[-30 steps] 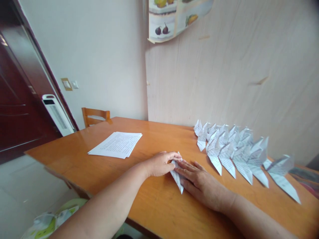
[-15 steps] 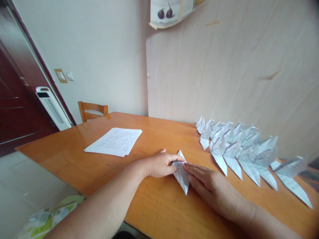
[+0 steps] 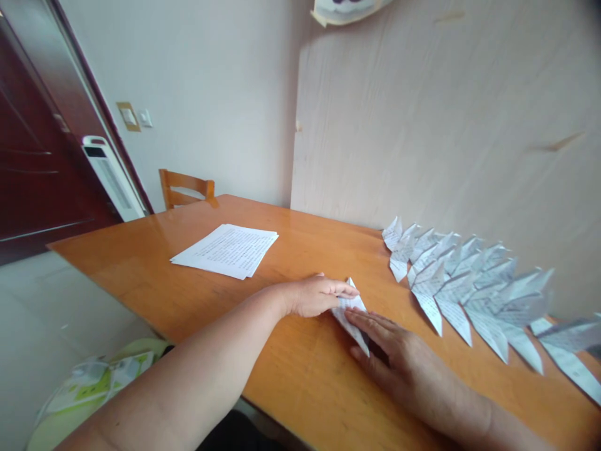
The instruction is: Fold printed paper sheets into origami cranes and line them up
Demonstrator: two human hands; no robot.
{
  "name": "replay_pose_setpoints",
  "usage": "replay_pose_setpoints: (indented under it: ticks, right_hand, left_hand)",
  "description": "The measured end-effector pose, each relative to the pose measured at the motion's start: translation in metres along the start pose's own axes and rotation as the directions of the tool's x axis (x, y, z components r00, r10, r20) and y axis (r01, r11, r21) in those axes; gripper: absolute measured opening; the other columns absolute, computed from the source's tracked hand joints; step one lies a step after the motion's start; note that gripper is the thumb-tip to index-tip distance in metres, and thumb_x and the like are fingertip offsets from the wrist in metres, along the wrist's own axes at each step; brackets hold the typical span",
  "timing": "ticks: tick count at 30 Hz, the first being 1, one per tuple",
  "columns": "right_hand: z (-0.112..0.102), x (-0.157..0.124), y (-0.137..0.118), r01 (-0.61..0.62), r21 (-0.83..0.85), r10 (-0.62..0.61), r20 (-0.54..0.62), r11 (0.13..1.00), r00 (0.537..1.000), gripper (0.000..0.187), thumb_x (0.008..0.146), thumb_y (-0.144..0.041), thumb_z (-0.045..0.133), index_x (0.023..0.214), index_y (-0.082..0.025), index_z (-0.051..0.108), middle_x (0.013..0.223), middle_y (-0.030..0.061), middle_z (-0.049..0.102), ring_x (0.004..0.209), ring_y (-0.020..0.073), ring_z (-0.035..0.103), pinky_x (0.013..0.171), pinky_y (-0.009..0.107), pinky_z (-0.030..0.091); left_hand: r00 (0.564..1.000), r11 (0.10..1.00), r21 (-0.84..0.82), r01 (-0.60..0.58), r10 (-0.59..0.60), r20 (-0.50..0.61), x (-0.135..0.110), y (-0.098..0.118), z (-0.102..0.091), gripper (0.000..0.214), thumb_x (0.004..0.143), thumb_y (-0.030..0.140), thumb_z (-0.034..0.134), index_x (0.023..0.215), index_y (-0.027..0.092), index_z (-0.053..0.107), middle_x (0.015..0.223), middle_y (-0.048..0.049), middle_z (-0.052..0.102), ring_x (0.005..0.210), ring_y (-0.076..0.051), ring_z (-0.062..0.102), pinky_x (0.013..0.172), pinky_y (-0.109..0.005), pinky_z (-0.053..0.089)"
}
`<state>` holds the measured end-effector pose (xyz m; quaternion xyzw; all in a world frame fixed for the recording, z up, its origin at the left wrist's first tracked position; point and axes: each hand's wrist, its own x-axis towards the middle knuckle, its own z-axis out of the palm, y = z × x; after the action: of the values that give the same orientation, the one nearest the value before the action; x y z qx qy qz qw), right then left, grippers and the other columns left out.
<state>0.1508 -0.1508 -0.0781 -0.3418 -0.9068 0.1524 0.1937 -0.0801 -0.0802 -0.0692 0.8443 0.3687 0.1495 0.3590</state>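
Observation:
Between my hands is a folded paper (image 3: pixel 350 318), a narrow pointed diamond with printed text, tilted on the tabletop. My left hand (image 3: pixel 315 295) holds its far part, fingers laid over the top and the thumb hidden at the left edge. The fingers of my right hand (image 3: pixel 392 351) press on the paper's right side, while the thumb sits lower, near the tip closest to me. To the right stand rows of folded paper pieces (image 3: pixel 488 294) with raised points, also covered in print.
A stack of printed sheets (image 3: pixel 225 250) lies on the wooden table (image 3: pixel 141 269), left of my hands. Behind the table's far left corner stands a wooden chair (image 3: pixel 188 185). Below the near left edge is a green stool (image 3: pixel 61 416) with a packet on it. A wall borders the far side.
The folded paper has turned slightly and its right edge looks lifted from the table. My right thumb has moved away from the fingers toward the near tip. The camera view has shifted.

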Motion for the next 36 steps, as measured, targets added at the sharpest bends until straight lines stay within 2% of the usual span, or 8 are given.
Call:
replay_pose_setpoints:
  ticks: [6, 14, 24, 28, 36]
  right_hand:
    - [0.002, -0.001, 0.005, -0.029, 0.013, 0.029, -0.016, 0.999, 0.999, 0.046, 0.101, -0.032, 0.046, 0.146, -0.031, 0.044, 0.145, 0.0034, 0.056, 0.131, 0.0231, 0.054, 0.111, 0.044, 0.045]
    - [0.006, -0.004, 0.013, -0.056, 0.009, 0.056, -0.002, 0.998, 0.998, 0.046, 0.099, -0.036, 0.048, 0.145, -0.032, 0.046, 0.142, 0.0051, 0.058, 0.128, 0.0253, 0.057, 0.107, 0.048, 0.049]
    - [0.007, -0.002, 0.013, -0.083, 0.006, 0.083, 0.008, 0.997, 0.997, 0.042, 0.099, -0.037, 0.047, 0.141, -0.033, 0.050, 0.141, 0.0043, 0.059, 0.127, 0.0245, 0.058, 0.107, 0.046, 0.049]
    - [0.008, -0.002, 0.013, -0.071, -0.009, 0.071, -0.012, 0.997, 0.997, 0.043, 0.098, -0.036, 0.049, 0.140, -0.033, 0.051, 0.139, 0.0037, 0.061, 0.126, 0.0254, 0.059, 0.105, 0.046, 0.051]
    - [0.009, -0.003, 0.013, -0.036, -0.036, 0.036, -0.009, 0.999, 0.999, 0.045, 0.098, -0.033, 0.049, 0.143, -0.033, 0.049, 0.144, 0.0031, 0.057, 0.131, 0.0246, 0.055, 0.109, 0.047, 0.048]
  left_hand:
    - [0.999, 0.997, -0.079, -0.023, 0.025, 0.025, 0.003, -0.004, 0.000, 0.056, 0.083, 0.001, 0.043, 0.136, 0.018, 0.055, 0.142, -0.0040, 0.058, 0.135, -0.017, 0.049, 0.122, -0.040, 0.019]
    - [0.997, 0.997, -0.021, -0.073, 0.073, 0.020, 0.006, -0.015, 0.004, 0.059, 0.079, 0.002, 0.050, 0.134, 0.022, 0.055, 0.140, -0.0007, 0.060, 0.131, -0.018, 0.054, 0.116, -0.038, 0.031]
    - [0.994, 0.994, -0.041, -0.100, 0.102, 0.030, 0.006, -0.013, 0.003, 0.048, 0.086, 0.008, 0.053, 0.132, 0.022, 0.057, 0.135, -0.0019, 0.064, 0.127, -0.018, 0.057, 0.114, -0.037, 0.034]
    - [0.995, 0.994, -0.044, -0.096, 0.096, 0.011, 0.006, -0.012, 0.003, 0.048, 0.084, 0.007, 0.054, 0.129, 0.024, 0.059, 0.132, -0.0004, 0.066, 0.123, -0.020, 0.060, 0.113, -0.039, 0.034]
    - [0.990, 0.988, -0.078, -0.131, 0.135, 0.048, 0.005, -0.011, 0.001, 0.052, 0.081, 0.002, 0.051, 0.129, 0.019, 0.059, 0.134, -0.0024, 0.064, 0.124, -0.018, 0.059, 0.111, -0.033, 0.038]
